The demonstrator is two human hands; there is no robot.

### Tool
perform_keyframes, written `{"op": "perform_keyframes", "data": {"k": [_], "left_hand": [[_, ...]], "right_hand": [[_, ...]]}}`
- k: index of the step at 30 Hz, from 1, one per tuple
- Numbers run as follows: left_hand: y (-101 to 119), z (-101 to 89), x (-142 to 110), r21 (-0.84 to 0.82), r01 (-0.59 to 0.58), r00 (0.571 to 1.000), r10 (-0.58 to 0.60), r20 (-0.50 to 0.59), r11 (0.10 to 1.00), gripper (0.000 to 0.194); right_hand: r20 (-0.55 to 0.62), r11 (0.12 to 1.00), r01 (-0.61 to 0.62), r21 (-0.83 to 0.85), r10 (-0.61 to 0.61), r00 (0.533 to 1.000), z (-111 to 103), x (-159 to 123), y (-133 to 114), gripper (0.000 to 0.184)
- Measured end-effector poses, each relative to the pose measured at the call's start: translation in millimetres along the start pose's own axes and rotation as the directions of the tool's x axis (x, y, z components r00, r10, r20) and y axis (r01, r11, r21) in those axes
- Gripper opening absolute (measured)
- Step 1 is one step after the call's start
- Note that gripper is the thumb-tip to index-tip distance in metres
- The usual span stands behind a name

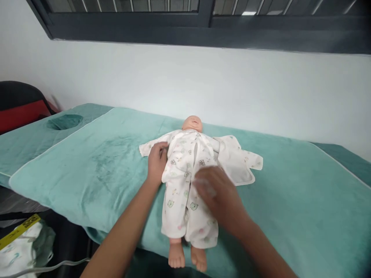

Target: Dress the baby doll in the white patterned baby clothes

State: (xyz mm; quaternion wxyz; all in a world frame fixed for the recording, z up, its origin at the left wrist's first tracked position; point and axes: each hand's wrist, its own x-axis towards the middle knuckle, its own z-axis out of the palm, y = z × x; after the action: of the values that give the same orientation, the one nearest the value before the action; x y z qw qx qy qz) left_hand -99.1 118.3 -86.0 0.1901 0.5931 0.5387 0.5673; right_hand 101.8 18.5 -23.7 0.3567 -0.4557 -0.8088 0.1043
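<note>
A baby doll (192, 123) lies on its back, head toward the wall and bare feet toward me. It wears white printed trousers (176, 208) and a matching long-sleeved shirt (185, 144), whose right-hand part (236, 166) lies spread out beside the body. My left hand (157, 162) is at the doll's side, below the left-hand sleeve. Its fingers are curled against the shirt's edge, partly hidden. Above the trousers, near the shirt's lower front, hovers my right hand (218, 195). Motion smears its fingers, and I cannot make out anything in them.
A green cover (290, 216) lies over the bed, with a face hole (65, 122) at the far left. Behind it stands a white wall (174, 77) below a dark window frame (130, 29). A black and red object (23, 104) and printed cloth (20, 247) are at left.
</note>
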Motion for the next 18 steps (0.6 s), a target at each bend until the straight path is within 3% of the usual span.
{"op": "perform_keyframes", "data": {"k": [2,3,5,7,9,12,15,18], "left_hand": [[12.9,-24.0,-42.8,0.014,0.067,0.998,-0.067,0.014,0.998,0.019],[18.3,-36.8,-66.9,0.017,0.105,0.994,-0.106,0.039,0.994,0.017],[26.0,-60.5,-116.5,-0.001,0.158,0.981,-0.157,0.118,0.987,0.016],[29.3,-77.4,-161.4,-0.007,0.184,0.943,-0.174,0.282,0.983,0.018],[29.8,-84.5,-194.8,0.041,0.169,0.91,-0.172,0.377,0.985,0.042],[29.0,-79.5,-218.7,0.101,0.132,0.931,-0.158,0.328,0.986,0.064],[29.0,-69.4,-220.5,0.138,0.079,0.969,-0.108,0.221,0.987,0.052],[30.3,-65.6,-217.0,0.141,0.001,0.99,-0.022,0.142,0.99,0.037]], "right_hand": [[0.277,0.997,0.069,-0.041,-0.055,0.959,0.2,-31.6,-29.3,0.006],[0.331,0.993,0.086,-0.076,-0.056,0.942,2.3,-44.2,-40.1,0.008],[0.361,0.982,0.099,-0.162,-0.035,0.932,9.1,-62.3,-52.9,0.016],[0.34,0.962,0.104,-0.253,-0.012,0.94,17.4,-71.3,-57.0,0.018],[0.337,0.933,0.11,-0.343,0.013,0.942,25.7,-73.2,-58.4,0.011],[0.351,0.893,0.098,-0.44,0.07,0.934,37.9,-69.4,-64.3,0.006],[0.36,0.9,0.026,-0.436,0.147,0.921,47.3,-66.3,-73.6,0.01],[0.293,0.923,-0.058,-0.379,0.179,0.939,51.8,-68.9,-77.7,0.013]]}}
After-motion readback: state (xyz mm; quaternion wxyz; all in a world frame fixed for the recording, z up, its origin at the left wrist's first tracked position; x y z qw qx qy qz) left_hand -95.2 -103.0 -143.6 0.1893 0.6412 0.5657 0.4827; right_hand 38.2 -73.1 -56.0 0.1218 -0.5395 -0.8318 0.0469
